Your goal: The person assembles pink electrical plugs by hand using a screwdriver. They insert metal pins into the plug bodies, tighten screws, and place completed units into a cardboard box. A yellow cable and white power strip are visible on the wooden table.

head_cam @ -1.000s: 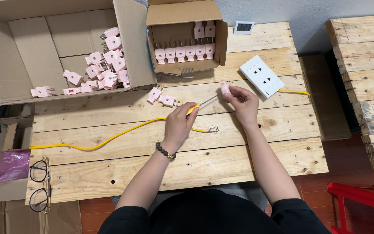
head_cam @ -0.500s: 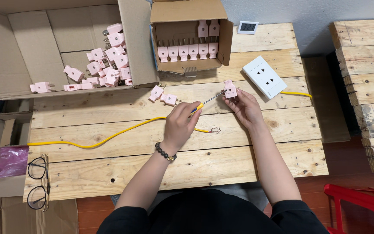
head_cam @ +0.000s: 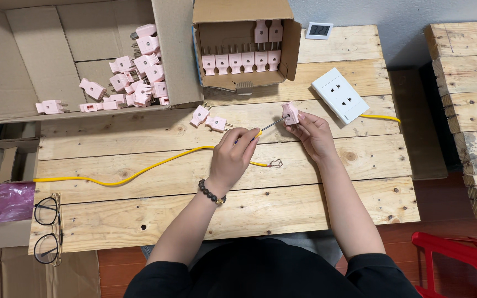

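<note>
I see my right hand [head_cam: 314, 132] pinching a pink plug [head_cam: 290, 112] between fingertips and thumb, lifted just off the pallet table [head_cam: 194, 193]. My left hand [head_cam: 237, 154] is closed around a screwdriver with a yellow handle [head_cam: 269, 126], its thin shaft aimed at the plug's side and the tip touching or nearly touching it; I cannot tell whether it sits in a screw head.

Taking the held plug as my landmark: the tip is close to my right fingertips, so I judge a slip off the screw could jab them, since only a light pinch steadies the plug. If that pinch loosens, the plug could twist or drop onto the boards below.

Just below and left of the plug, the yellow cable [head_cam: 139, 174] passes under my left hand and ends in a bared wire loop [head_cam: 275, 163]; my wrist could drag it and pull that end away. Right of the plug lies a white socket block [head_cam: 339, 95], near enough for my right elbow to nudge it. Left of the plug two loose pink plugs [head_cam: 208, 119] lie by the small carton of plugs [head_cam: 244, 47], with the big carton [head_cam: 78, 60] farther left. Far down-left, spectacles [head_cam: 47, 229] overhang the table edge and could be knocked off.
</note>
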